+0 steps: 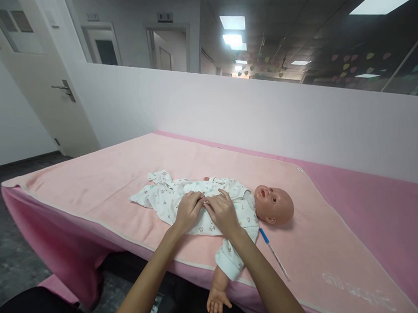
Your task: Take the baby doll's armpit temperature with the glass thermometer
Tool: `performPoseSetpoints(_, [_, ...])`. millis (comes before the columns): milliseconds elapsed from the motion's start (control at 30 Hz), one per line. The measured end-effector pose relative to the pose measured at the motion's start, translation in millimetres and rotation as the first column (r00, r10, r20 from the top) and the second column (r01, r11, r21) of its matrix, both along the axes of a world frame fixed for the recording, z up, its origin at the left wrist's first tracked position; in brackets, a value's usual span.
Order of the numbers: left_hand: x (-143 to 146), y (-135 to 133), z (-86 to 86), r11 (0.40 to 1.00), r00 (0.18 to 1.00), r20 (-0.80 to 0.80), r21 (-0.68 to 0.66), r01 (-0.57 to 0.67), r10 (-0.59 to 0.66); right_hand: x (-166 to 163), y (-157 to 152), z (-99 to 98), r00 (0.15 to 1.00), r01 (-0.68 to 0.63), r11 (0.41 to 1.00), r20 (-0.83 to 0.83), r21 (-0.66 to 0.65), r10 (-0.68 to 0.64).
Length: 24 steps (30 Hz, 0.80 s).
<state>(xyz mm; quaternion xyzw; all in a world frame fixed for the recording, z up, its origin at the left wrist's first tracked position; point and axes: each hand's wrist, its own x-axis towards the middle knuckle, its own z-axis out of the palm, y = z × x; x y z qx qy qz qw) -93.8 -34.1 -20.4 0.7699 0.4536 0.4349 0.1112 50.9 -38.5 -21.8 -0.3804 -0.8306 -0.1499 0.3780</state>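
Observation:
A baby doll (274, 204) lies on its back on a peach blanket (101, 181), head to the right. It wears a white printed baby garment (169, 196), with one sleeved arm reaching over the near edge. My left hand (190, 210) and my right hand (221, 211) meet over the doll's middle, fingertips pinched on the garment's front. The small spot between the fingertips is mostly hidden by my fingers. Beside the doll's shoulder lies a thin clear stick with a blue cap, like a thermometer (274, 253).
A pink cloth (382, 199) covers the table under the blanket and hangs down at the left. Behind stands a white wall (245, 112) topped by a window. A closed door (47, 85) is at the far left.

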Motion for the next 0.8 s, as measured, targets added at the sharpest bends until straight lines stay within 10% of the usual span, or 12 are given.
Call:
performPoseSetpoints(267, [3, -2, -1.1, 0.995, 0.995, 0.01, 0.003, -0.099, 0.099, 7, -23, 11.8, 0.99, 0.079, 0.996, -0.112, -0.029, -0.082])
performPoseSetpoints(500, [10, 5, 12.2, 0.96, 0.966, 0.018, 0.109, -0.258, 0.258, 100, -111, -18.6, 0.866, 0.451, 0.892, -0.239, -0.001, -0.438])
performPoseSetpoints(633, [38, 19, 35.3, 0.977, 0.991, -0.058, 0.183, -0.112, 0.124, 144, -149, -47.0, 0.754, 0.627, 0.777, -0.209, -0.053, -0.623])
performPoseSetpoints(800, [76, 46, 39.7, 0.969, 0.967, -0.072, -0.046, 0.241, -0.244, 154, -161, -64.5, 0.7, 0.633, 0.742, -0.247, -0.22, -0.67])
